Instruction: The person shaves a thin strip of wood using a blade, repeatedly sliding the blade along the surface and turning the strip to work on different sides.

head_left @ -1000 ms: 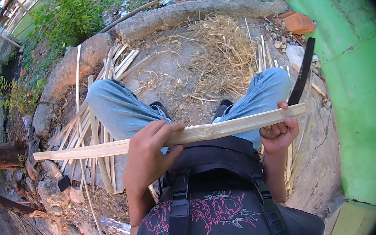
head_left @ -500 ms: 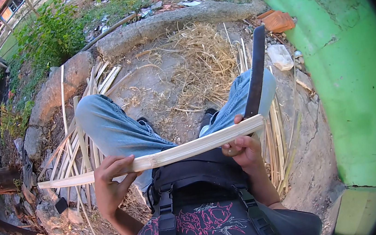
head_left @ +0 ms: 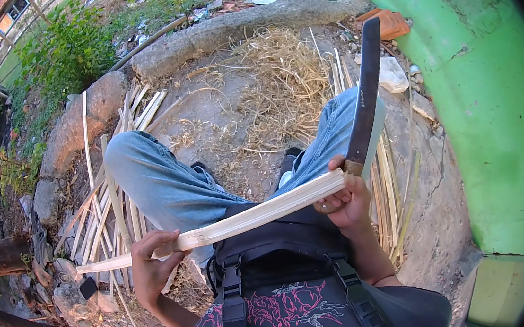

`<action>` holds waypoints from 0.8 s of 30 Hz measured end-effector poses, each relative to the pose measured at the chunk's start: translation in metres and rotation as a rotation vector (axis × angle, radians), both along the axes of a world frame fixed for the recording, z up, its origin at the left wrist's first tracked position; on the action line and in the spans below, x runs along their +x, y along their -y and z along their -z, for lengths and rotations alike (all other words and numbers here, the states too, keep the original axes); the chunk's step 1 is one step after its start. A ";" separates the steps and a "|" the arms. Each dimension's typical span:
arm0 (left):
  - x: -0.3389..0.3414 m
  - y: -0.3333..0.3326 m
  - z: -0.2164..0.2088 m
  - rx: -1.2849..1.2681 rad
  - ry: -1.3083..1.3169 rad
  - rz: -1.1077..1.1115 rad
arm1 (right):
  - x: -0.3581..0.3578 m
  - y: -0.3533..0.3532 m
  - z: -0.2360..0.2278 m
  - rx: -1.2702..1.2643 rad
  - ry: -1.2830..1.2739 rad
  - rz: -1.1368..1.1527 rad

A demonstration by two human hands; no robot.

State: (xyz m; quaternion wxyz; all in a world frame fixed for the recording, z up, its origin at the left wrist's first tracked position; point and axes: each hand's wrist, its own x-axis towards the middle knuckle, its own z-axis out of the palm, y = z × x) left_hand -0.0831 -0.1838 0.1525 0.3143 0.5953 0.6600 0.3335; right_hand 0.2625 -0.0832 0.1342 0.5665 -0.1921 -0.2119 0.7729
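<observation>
Holding a pale split strip [head_left: 261, 216] aslant before the body, lower at its left end. Clasping it near that end with the left hand [head_left: 151, 266], fingers above, thumb below, forearm angled up from the lower edge. Closing the right hand [head_left: 349, 202] round the handle of a dark-bladed knife [head_left: 367, 93], directly against the strip's right end, blade pointing forward over the right leg [head_left: 336, 132].

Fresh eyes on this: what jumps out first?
The dark knife, its blade pointing toward the picture's top from the right hand. Next, the pale strip slanting between that and the left hand. Then the bright green wall along the right.
</observation>
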 end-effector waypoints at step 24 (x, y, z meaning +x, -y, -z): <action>0.040 -0.003 -0.023 0.150 -0.299 -0.070 | -0.017 -0.087 0.046 0.300 1.603 0.534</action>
